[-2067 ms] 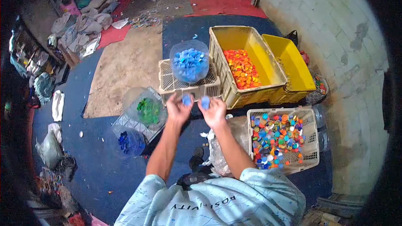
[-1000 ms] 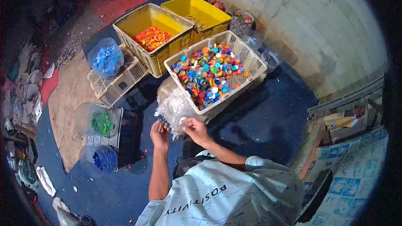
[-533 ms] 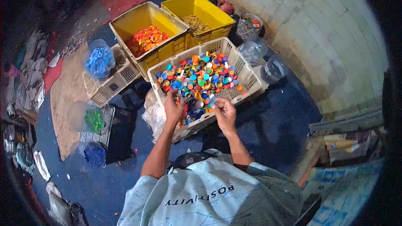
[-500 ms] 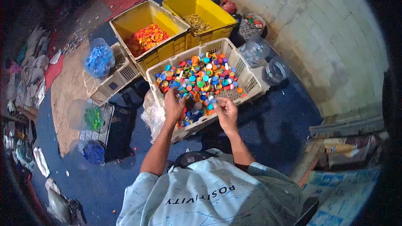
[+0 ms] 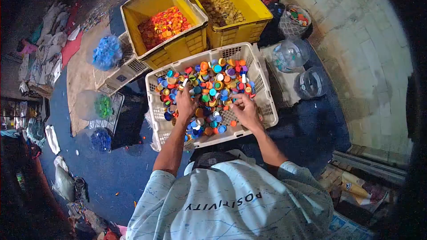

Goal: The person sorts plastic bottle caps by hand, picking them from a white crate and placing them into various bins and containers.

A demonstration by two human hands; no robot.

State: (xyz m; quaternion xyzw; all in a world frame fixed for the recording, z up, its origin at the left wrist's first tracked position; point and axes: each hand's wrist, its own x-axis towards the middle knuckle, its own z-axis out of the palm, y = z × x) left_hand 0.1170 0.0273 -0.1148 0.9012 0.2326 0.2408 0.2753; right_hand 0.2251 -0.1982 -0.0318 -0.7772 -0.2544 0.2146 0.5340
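A white plastic crate holds a heap of mixed bottle caps in many colours. My left hand reaches into its left half, fingers closed at a white bottle cap; the hand's own back partly hides the grip. On the right side of the heap, my right hand hovers close over the caps. Its thumb and fingers are bent but apart, and I see nothing between them.
Behind the crate stand a yellow bin of orange-red caps and another of yellowish caps. Clear containers with blue caps, green caps and dark blue caps stand left. Clear jugs and a patterned basket are right.
The view has shifted. My left hand has moved farther up into the heap, to the white cap. My right hand has moved off the crate's near edge, and its fingers have spread.
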